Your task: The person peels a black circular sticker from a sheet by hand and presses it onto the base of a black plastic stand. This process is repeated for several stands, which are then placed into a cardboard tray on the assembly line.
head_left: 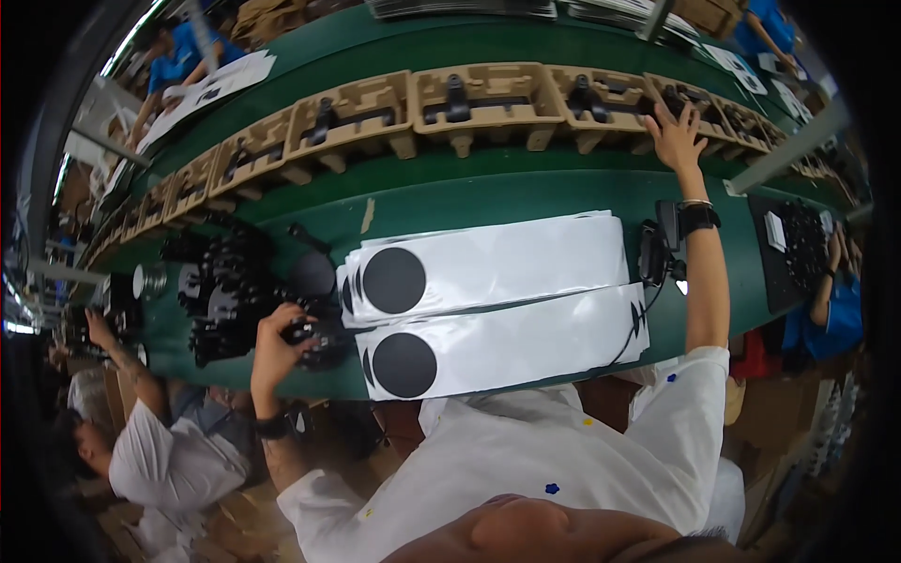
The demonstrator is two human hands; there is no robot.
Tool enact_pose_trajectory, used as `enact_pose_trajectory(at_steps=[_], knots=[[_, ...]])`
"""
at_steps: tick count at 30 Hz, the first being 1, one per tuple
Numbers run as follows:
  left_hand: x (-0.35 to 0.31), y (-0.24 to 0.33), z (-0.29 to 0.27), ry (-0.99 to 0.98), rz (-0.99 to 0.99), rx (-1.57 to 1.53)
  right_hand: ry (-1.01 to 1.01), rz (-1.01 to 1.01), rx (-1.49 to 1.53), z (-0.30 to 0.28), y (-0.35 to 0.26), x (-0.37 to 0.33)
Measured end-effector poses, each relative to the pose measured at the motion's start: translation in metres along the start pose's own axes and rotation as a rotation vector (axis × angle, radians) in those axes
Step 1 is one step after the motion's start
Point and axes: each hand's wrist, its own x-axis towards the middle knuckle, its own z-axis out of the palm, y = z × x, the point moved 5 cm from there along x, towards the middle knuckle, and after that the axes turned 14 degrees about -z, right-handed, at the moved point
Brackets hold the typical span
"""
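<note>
My left hand (279, 342) is at the table's near edge, its fingers curled round a black plastic part (325, 345) whose exact kind I cannot make out. Beside it lies a heap of similar black parts (230, 281), with a round black disc-shaped piece (313, 273) close by. Far to the right, my right hand (678, 141) reaches out with fingers spread over a brown moulded pulp tray (718, 133). That tray holds black parts, partly hidden by the fingers. Between my arms lie two stacks of white sheets (507, 267) with black circles (404, 366).
A row of pulp trays (488, 120) with black parts runs along the table's far side. A black device with a cable (652, 253) stands right of the sheets. Metal posts (788, 145) rise at both sides. Co-workers sit left (174, 450) and right (831, 314).
</note>
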Motion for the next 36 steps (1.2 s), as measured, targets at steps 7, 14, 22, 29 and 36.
enact_pose_trajectory(at_steps=[7,14,22,29,36], knots=[[-0.025,-0.015,0.01,0.194,0.042,-0.185,0.122,-0.666,1.081,-0.101,-0.255,-0.073],[-0.036,0.001,0.015,0.153,0.087,0.04,-0.065,-1.003,1.247,-0.077,-0.397,-0.153],[-0.073,0.012,0.004,0.314,0.072,-0.648,0.03,-1.149,1.037,-0.085,-0.403,-0.156],[-0.083,0.101,0.018,0.407,0.583,-1.099,0.161,-1.266,1.026,-0.094,-0.403,-0.145],[-0.035,0.132,0.002,0.375,1.668,-0.394,0.205,-1.425,1.093,-0.086,-0.405,-0.157]])
